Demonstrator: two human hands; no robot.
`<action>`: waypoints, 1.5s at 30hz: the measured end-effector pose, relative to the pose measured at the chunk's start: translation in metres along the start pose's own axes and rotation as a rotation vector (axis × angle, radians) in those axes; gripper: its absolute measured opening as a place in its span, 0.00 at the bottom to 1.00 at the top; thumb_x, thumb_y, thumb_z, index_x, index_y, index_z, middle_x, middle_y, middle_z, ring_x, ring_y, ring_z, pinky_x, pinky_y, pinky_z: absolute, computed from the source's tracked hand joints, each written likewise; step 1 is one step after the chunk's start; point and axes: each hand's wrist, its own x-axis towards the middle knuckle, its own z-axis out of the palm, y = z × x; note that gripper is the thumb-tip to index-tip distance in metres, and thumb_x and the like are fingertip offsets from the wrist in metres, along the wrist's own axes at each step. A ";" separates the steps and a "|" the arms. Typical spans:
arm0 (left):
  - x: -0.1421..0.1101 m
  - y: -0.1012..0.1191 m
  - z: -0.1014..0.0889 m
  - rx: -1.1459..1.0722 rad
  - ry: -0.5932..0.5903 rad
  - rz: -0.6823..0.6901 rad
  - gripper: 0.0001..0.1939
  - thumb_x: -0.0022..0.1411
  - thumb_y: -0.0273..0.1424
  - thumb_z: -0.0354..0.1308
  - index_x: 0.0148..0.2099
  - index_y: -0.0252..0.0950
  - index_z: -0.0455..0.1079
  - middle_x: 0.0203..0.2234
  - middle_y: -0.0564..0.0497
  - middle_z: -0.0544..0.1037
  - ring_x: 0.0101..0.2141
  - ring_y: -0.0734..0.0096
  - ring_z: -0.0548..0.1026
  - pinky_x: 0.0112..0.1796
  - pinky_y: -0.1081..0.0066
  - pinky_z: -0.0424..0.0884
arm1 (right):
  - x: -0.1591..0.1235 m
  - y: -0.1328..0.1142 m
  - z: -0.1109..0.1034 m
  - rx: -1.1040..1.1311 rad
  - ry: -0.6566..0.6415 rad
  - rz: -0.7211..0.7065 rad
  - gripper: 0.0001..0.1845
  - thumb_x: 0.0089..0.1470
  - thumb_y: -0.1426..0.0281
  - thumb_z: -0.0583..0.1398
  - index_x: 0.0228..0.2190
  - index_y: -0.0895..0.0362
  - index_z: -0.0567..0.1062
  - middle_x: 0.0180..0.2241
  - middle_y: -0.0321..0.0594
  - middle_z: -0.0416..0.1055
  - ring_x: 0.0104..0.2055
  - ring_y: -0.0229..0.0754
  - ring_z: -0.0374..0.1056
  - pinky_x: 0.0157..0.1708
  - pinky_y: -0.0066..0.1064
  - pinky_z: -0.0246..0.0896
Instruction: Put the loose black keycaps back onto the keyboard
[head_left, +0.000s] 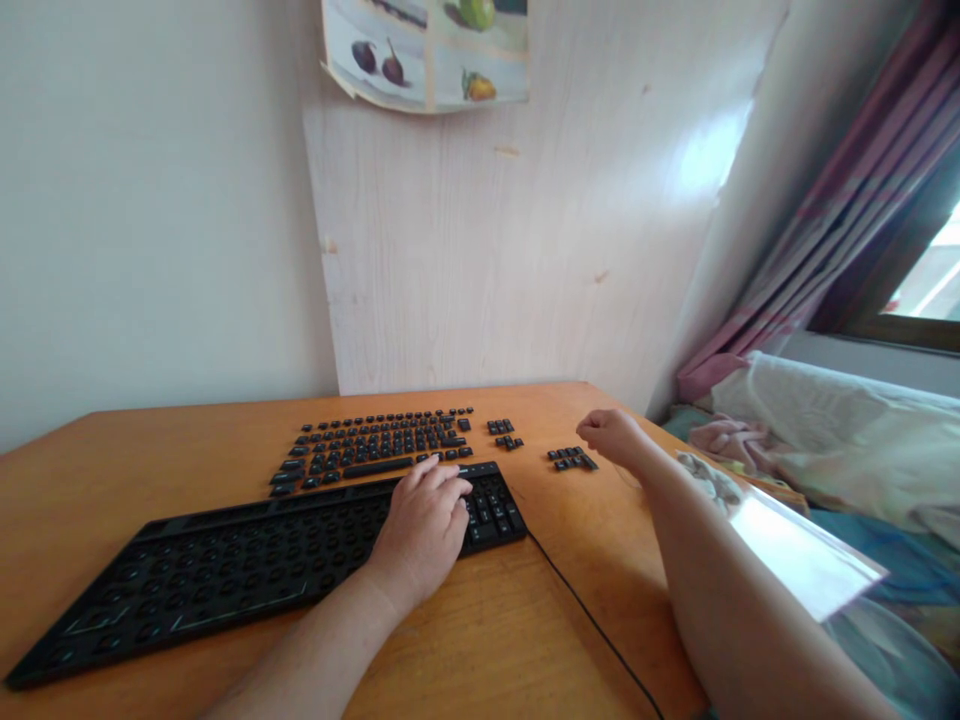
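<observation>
A black keyboard (247, 555) lies slantwise on the wooden table, most of its left and middle part stripped of keycaps, while keys still sit in the number pad (487, 515). My left hand (427, 525) rests on it just left of the number pad, fingers stretched out and slightly apart. Over the table to the right, my right hand (613, 437) has its fingers pinched together; anything between them is hidden or too small to make out. Just left of and below that hand is a small group of loose black keycaps (571, 459).
Behind the keyboard, loose keycaps (397, 440) lie in rows, with smaller clusters (504, 432) beside them. A black cable (592, 620) runs toward the front edge. At right are a crumpled grey cloth (709, 480) and a bright white sheet (806, 555). A wall stands behind the table (540, 600).
</observation>
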 end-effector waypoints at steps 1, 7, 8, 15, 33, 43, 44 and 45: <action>0.000 0.000 0.000 0.001 -0.001 0.000 0.14 0.62 0.26 0.47 0.45 0.39 0.73 0.49 0.48 0.73 0.56 0.58 0.62 0.57 0.52 0.57 | 0.000 -0.001 0.000 -0.014 -0.004 -0.001 0.10 0.44 0.69 0.55 0.24 0.61 0.76 0.21 0.39 0.70 0.23 0.35 0.62 0.22 0.25 0.49; 0.000 0.001 -0.001 0.007 -0.022 -0.010 0.15 0.63 0.26 0.47 0.45 0.38 0.73 0.49 0.48 0.73 0.57 0.58 0.60 0.58 0.54 0.55 | -0.004 -0.006 -0.004 -0.096 -0.038 0.007 0.11 0.44 0.72 0.55 0.25 0.61 0.77 0.22 0.40 0.72 0.25 0.36 0.64 0.24 0.25 0.52; 0.000 0.001 -0.001 0.010 -0.026 -0.012 0.15 0.63 0.26 0.47 0.45 0.38 0.72 0.49 0.48 0.73 0.57 0.58 0.60 0.58 0.54 0.55 | -0.005 -0.007 -0.005 -0.106 -0.040 0.007 0.10 0.44 0.72 0.55 0.25 0.61 0.77 0.22 0.41 0.72 0.25 0.36 0.65 0.24 0.25 0.52; 0.000 0.000 0.000 0.030 -0.035 -0.011 0.14 0.63 0.27 0.47 0.45 0.38 0.72 0.49 0.49 0.73 0.57 0.57 0.59 0.58 0.54 0.56 | -0.007 -0.008 -0.007 -0.145 -0.044 0.021 0.11 0.44 0.73 0.55 0.26 0.62 0.78 0.23 0.41 0.73 0.24 0.35 0.63 0.24 0.25 0.51; 0.000 -0.002 0.001 0.000 -0.006 -0.003 0.14 0.62 0.27 0.47 0.44 0.40 0.73 0.48 0.49 0.73 0.56 0.57 0.61 0.56 0.52 0.58 | -0.003 0.002 -0.003 -0.253 -0.151 0.057 0.09 0.39 0.74 0.58 0.24 0.61 0.78 0.23 0.42 0.74 0.24 0.37 0.64 0.21 0.26 0.50; 0.001 -0.001 0.000 0.016 -0.019 0.003 0.14 0.62 0.27 0.47 0.44 0.39 0.73 0.49 0.49 0.73 0.56 0.57 0.60 0.57 0.53 0.57 | -0.002 0.004 -0.004 -0.273 -0.181 0.070 0.09 0.40 0.73 0.59 0.26 0.61 0.78 0.25 0.43 0.75 0.26 0.38 0.66 0.22 0.25 0.51; 0.001 -0.001 -0.001 0.015 -0.019 0.002 0.14 0.62 0.27 0.47 0.44 0.39 0.73 0.49 0.49 0.73 0.56 0.57 0.60 0.57 0.53 0.57 | -0.002 0.005 -0.004 -0.276 -0.187 0.071 0.08 0.40 0.73 0.59 0.26 0.61 0.78 0.26 0.43 0.75 0.26 0.38 0.66 0.22 0.25 0.51; 0.001 -0.001 -0.001 0.012 -0.019 0.001 0.14 0.62 0.27 0.47 0.44 0.39 0.73 0.48 0.49 0.73 0.56 0.57 0.60 0.56 0.52 0.57 | -0.002 0.005 -0.004 -0.279 -0.194 0.071 0.08 0.40 0.73 0.60 0.26 0.60 0.78 0.26 0.43 0.75 0.26 0.38 0.66 0.22 0.25 0.51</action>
